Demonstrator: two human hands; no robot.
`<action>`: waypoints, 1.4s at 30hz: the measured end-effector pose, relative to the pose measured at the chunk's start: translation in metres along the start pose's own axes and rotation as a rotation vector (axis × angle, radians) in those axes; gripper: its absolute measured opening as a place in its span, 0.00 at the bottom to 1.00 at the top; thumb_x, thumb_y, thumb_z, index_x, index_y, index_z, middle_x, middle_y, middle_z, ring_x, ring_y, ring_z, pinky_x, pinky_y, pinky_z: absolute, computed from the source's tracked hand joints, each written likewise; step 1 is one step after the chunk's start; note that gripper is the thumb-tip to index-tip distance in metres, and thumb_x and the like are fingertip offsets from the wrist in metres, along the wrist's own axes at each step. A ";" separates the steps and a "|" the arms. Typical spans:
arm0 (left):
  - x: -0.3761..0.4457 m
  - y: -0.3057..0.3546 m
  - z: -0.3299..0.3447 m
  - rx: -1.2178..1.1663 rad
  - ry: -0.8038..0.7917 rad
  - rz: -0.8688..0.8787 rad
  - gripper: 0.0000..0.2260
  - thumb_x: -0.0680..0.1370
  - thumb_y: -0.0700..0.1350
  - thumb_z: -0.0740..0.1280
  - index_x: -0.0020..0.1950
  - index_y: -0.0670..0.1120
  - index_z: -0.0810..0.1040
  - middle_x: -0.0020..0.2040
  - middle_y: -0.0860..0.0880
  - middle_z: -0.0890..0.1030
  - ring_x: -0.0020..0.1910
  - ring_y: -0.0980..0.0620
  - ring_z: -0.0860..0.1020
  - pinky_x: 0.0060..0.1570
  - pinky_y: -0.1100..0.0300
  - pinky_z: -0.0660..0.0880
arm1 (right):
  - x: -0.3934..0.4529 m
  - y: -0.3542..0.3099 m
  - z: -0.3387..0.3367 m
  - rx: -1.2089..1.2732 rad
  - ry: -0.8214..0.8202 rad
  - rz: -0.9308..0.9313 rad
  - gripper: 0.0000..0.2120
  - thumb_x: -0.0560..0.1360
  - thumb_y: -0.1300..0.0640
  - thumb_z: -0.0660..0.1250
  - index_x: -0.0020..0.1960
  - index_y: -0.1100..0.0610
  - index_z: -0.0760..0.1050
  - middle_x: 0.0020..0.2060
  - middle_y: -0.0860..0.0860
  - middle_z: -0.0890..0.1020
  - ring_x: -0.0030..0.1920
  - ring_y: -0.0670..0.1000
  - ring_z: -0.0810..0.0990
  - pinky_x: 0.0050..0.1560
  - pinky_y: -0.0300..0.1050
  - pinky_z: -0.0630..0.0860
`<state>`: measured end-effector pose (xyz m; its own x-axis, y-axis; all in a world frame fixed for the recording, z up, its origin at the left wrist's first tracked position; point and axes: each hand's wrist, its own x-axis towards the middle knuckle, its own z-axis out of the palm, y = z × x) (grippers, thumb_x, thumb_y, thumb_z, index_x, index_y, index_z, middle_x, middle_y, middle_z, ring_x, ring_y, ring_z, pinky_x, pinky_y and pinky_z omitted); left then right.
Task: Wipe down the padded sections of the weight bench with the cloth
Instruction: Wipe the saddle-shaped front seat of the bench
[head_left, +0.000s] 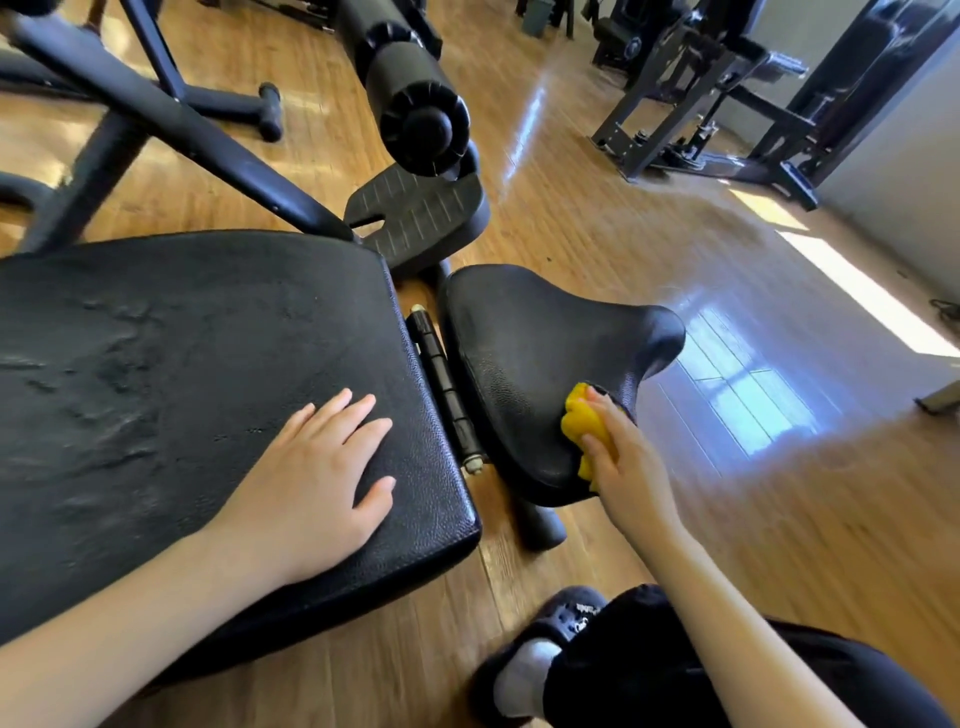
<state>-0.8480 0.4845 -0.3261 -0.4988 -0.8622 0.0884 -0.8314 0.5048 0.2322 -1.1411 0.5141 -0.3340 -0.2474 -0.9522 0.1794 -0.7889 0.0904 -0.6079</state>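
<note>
The weight bench has a large black back pad (182, 364) on the left and a smaller black seat pad (530, 353) to its right, joined by a hinge (447, 389). My left hand (322, 467) lies flat on the back pad near its right end, fingers spread, holding nothing. My right hand (623, 457) presses a bunched yellow cloth (587, 421) against the near right edge of the seat pad. The cloth is partly hidden under my fingers.
A black foam roller (410, 98) and a ridged foot plate (415, 218) stand beyond the pads, with frame tubes (171, 119) at upper left. Another black machine (727, 104) sits at the far right by a wall. My foot in a dark shoe (545, 639) rests on the wooden floor (779, 519).
</note>
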 end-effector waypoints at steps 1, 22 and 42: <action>0.000 0.000 0.000 -0.003 0.003 0.001 0.29 0.72 0.57 0.51 0.61 0.41 0.77 0.64 0.42 0.75 0.66 0.42 0.71 0.64 0.47 0.62 | -0.004 0.001 -0.003 0.049 0.003 0.024 0.17 0.75 0.54 0.61 0.63 0.49 0.73 0.64 0.44 0.75 0.55 0.48 0.77 0.58 0.49 0.74; 0.004 -0.001 0.003 0.045 0.046 0.029 0.25 0.70 0.55 0.55 0.55 0.41 0.80 0.58 0.41 0.79 0.59 0.41 0.77 0.56 0.42 0.71 | 0.144 0.023 -0.040 -0.058 0.152 0.315 0.15 0.77 0.60 0.56 0.62 0.60 0.71 0.58 0.60 0.77 0.56 0.58 0.75 0.50 0.42 0.66; 0.000 0.005 -0.009 -0.108 -0.032 -0.011 0.42 0.64 0.63 0.37 0.72 0.46 0.65 0.75 0.47 0.60 0.75 0.49 0.53 0.72 0.55 0.47 | 0.013 0.023 -0.001 0.026 -0.020 -0.012 0.13 0.74 0.52 0.53 0.57 0.49 0.69 0.54 0.41 0.70 0.46 0.50 0.68 0.51 0.46 0.68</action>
<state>-0.8500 0.4862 -0.3164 -0.4989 -0.8649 0.0550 -0.8064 0.4865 0.3363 -1.1637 0.5040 -0.3447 -0.2262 -0.9589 0.1713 -0.7769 0.0715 -0.6256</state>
